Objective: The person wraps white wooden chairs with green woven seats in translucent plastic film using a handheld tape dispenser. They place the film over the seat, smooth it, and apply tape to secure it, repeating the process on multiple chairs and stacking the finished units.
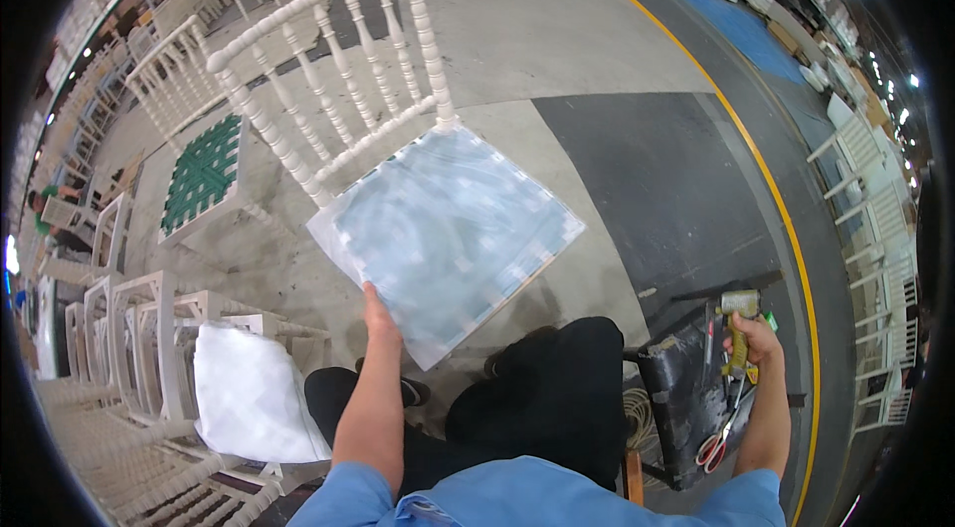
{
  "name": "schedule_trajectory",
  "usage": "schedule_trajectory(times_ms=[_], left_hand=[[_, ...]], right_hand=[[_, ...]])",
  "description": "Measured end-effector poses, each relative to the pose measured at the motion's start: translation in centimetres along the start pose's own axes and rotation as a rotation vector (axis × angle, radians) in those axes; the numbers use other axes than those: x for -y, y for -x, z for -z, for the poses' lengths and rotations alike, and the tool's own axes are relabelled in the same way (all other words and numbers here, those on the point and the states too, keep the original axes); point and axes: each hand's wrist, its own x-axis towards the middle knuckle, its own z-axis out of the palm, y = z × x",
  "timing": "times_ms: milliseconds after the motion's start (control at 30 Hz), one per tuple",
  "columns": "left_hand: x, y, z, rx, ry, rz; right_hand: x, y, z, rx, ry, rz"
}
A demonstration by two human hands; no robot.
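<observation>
A white chair with turned spindles (328,80) stands in front of me. A thin, see-through white sheet of fabric (448,219) covers its seat and hangs past the edges, with green and white webbing showing faintly beneath. At the seat's near left edge, my left hand (381,320) is closed on the sheet's rim; its fingers are partly hidden. Off to the right, my right hand (758,338) grips a yellowish staple gun (739,328) with a metal head, over a worn black stool (681,388). Red-handled scissors (712,449) lie on that stool.
Folded white fabric (247,393) rests on stacked white frames (149,348) at my left. Beyond stands another chair with a green woven seat (204,174). A coiled hose (640,416) hangs beside the stool. White chairs (875,259) line the right, past a yellow floor line (761,159).
</observation>
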Motion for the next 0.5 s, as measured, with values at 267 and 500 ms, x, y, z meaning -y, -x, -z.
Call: schedule_trajectory(times_ms=[267, 500], left_hand=[[2.1, 1.5, 1.0, -0.155, 0.155, -0.053], [6.8, 6.8, 2.8, -0.125, 0.323, 0.021]], right_hand=[[-7.0, 0.4, 1.4, 0.048, 0.117, -0.255], [-8.8, 1.4, 1.7, -0.290, 0.670, 0.003]])
